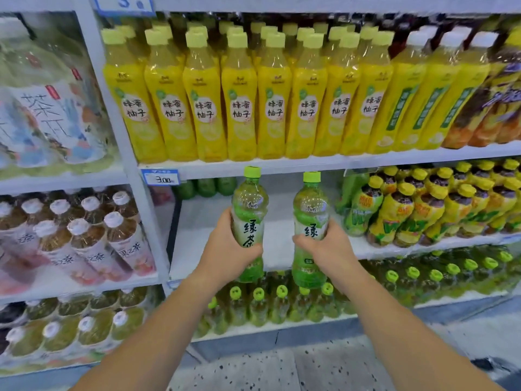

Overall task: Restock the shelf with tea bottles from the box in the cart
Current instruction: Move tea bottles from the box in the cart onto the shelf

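Left tea bottle (248,213) stands upright in the left hand (225,249), fingers (251,250) curled round it; right tea bottle (310,210) likewise in the right hand (327,246), before the middle shelf (208,230).

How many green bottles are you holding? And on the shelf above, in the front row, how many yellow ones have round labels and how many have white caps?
Held green bottles, one in the left hand, one in the right hand: 2
Yellow bottles with round labels: 8
Yellow bottles with white caps: 3
Total: 13
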